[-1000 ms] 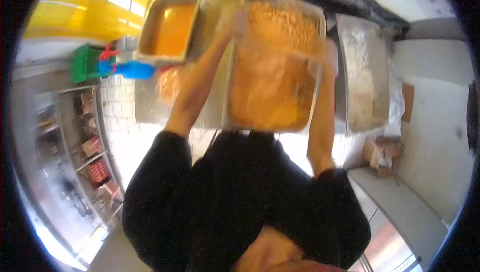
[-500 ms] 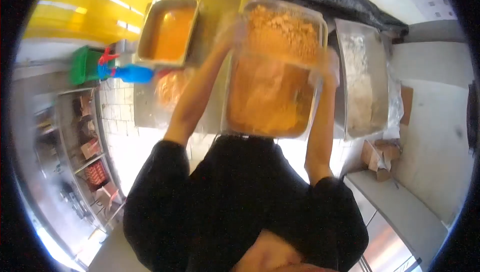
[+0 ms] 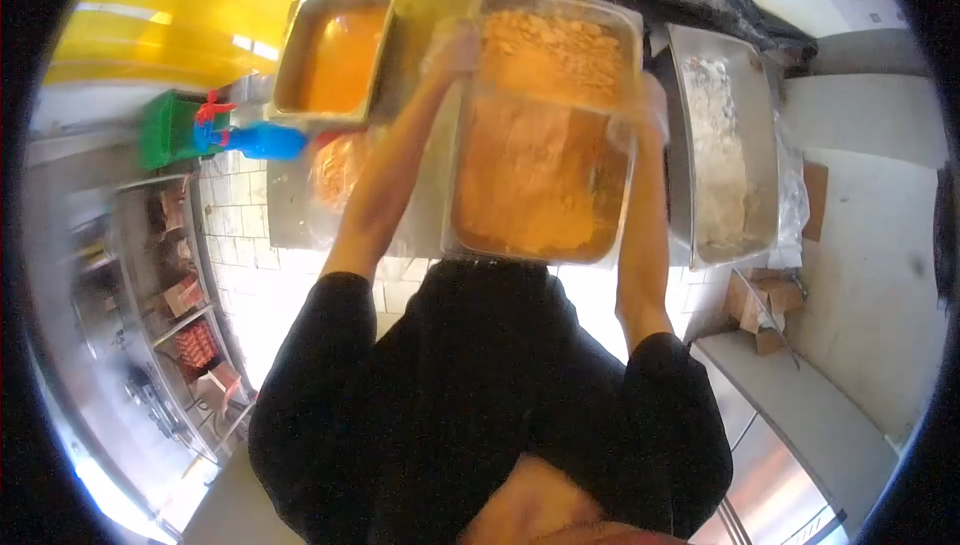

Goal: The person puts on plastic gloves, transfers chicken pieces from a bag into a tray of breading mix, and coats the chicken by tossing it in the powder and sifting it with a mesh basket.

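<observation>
My left hand (image 3: 456,51) and my right hand (image 3: 646,115), both blurred and seemingly in clear gloves, grip opposite sides of a see-through rectangular tray (image 3: 632,37). Orange-coated pieces (image 3: 555,50) fill its far part. Its near edge crosses over a deep tub (image 3: 455,230) of orange powdery coating (image 3: 535,180), which lies closest to my body. The fingers curl round the tray's sides, though their tips are hidden. Left of my left forearm rests a clear bag of orange pieces (image 3: 335,170). A metal pan of white flour (image 3: 722,155) stands right of my right hand.
A metal pan of orange liquid (image 3: 342,60) sits at the back left. Beside it are a blue spray bottle with a red trigger (image 3: 265,142) and a green bin (image 3: 165,135). Yellow strips hang behind. Shelves (image 3: 185,295) stand left; a cardboard box (image 3: 765,310) lies right.
Both hands and the tray have shifted slightly left and away from me. The orange pieces look more spread out. The whole view has moved a little.
</observation>
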`<state>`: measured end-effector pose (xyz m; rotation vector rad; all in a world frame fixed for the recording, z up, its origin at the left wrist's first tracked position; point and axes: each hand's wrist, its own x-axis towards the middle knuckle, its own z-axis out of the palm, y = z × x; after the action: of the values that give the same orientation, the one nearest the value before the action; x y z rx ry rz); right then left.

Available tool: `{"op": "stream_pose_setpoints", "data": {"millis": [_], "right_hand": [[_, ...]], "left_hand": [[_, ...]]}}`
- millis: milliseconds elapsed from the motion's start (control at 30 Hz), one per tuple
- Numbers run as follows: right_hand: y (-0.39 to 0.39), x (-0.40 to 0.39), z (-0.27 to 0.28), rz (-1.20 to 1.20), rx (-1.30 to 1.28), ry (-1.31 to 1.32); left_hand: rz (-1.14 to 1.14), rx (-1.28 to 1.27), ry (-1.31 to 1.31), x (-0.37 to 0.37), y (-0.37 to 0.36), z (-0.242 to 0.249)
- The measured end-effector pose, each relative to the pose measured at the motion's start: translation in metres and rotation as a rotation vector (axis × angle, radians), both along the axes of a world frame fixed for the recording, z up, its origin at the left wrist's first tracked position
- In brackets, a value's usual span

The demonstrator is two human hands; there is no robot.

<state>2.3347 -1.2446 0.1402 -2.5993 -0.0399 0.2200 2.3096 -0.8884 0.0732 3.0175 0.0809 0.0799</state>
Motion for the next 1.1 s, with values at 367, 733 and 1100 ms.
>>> {"op": "stream_pose_setpoints", "data": {"millis": [367, 733, 1100], "right_hand": [[-0.012, -0.001, 0.018, -0.020, 0.025, 0.063], [-0.005, -0.017, 0.007, 0.011, 0.052, -0.061], [-0.010, -0.015, 0.022, -0.018, 0.108, 0.086]], "left_hand": [[-0.029, 0.015, -0.304, -0.009, -0.032, -0.018], [-0.096, 0.094, -0.191, 0.006, -0.012, -0.037], [-0.073, -0.363, 0.287, 0.024, 0.047, -0.025]]}}
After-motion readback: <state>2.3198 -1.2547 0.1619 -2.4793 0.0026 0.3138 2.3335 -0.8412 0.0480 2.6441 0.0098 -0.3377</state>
